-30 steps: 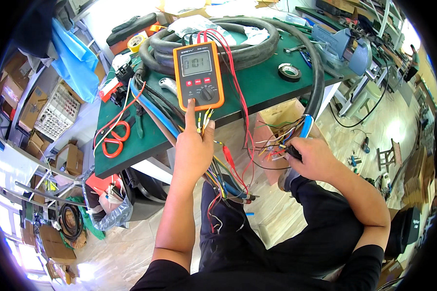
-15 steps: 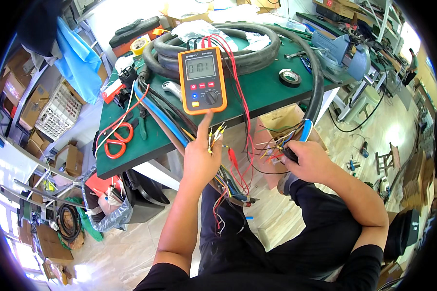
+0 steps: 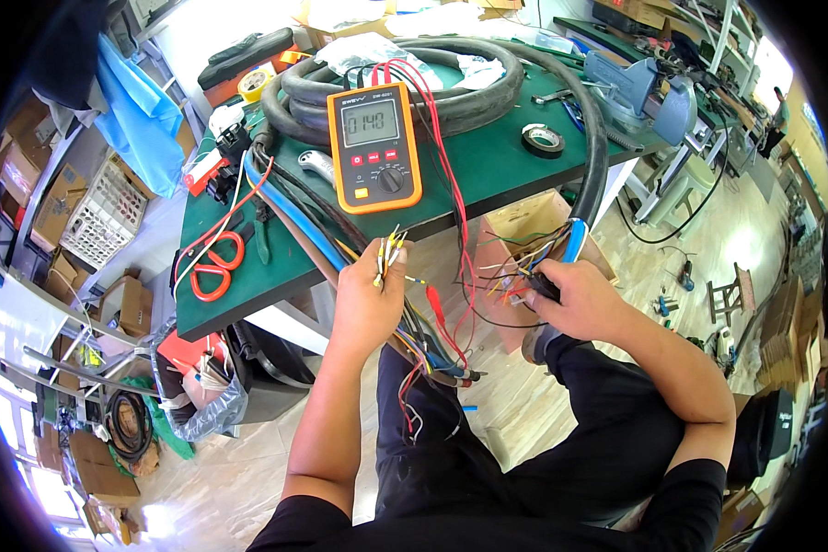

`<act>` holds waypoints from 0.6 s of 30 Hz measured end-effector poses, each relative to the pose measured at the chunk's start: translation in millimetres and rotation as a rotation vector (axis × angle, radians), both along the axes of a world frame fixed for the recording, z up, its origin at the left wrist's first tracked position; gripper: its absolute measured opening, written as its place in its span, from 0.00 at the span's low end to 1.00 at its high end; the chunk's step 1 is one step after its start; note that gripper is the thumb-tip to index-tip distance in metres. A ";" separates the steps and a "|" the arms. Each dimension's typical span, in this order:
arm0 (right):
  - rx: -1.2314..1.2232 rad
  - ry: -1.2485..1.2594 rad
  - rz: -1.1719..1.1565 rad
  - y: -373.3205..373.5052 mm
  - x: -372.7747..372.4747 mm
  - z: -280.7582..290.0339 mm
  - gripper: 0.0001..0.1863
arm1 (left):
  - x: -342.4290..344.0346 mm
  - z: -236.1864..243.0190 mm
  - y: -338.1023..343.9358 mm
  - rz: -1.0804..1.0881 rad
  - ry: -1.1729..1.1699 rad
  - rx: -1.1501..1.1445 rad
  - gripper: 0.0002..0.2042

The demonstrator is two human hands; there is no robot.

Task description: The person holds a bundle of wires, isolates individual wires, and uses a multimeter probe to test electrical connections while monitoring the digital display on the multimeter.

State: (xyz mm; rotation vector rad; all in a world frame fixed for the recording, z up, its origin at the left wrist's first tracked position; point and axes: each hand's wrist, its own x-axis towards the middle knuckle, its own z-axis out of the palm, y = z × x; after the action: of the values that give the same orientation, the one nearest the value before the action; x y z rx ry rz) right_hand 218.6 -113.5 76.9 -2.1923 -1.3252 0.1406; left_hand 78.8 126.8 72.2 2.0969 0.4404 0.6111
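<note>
My left hand (image 3: 368,304) is closed around a bunch of thin wires (image 3: 391,250), whose pale and yellow tips stick up past the fingers. Just beyond it, an orange and grey multimeter (image 3: 371,171) lies on the table edge, its screen lit and red and black test leads (image 3: 458,207) running from its top. A red clip (image 3: 434,302) on a lead hangs beside the left hand among loose wires. My right hand (image 3: 580,302) pinches a black clip (image 3: 545,286) against the fanned-out coloured wires (image 3: 515,276) at the end of a thick black cable (image 3: 596,152).
The green-topped table (image 3: 497,175) carries the coiled cable, black tape (image 3: 543,141), orange-handled scissors (image 3: 216,267) and a blue vise (image 3: 635,92). Below stand a wooden box (image 3: 524,225) and a lined bin (image 3: 213,414). Stripped cable ends (image 3: 446,373) hang over my legs.
My left index finger, stretched toward the multimeter's lower edge before, has drawn back and curled onto the wires. The screen reading has changed. The right hand keeps its hold.
</note>
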 end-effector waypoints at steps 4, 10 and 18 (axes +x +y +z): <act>0.016 0.082 -0.003 2.2 -2.3 4.1 0.08 | -0.7 -2.8 1.4 -0.003 -0.035 0.009 0.14; -0.050 0.090 -0.038 5.2 -2.4 7.2 0.08 | 0.6 -3.2 1.1 -0.009 -0.037 0.003 0.15; -0.021 0.143 -0.061 7.3 -4.2 9.8 0.08 | 2.4 -8.5 1.2 -0.005 -0.117 0.025 0.11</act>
State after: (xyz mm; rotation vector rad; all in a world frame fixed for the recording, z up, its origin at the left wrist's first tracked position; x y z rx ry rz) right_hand 214.4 -106.2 86.7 -2.1931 -1.1827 0.2834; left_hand 81.2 128.1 63.7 2.0732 0.3628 0.7352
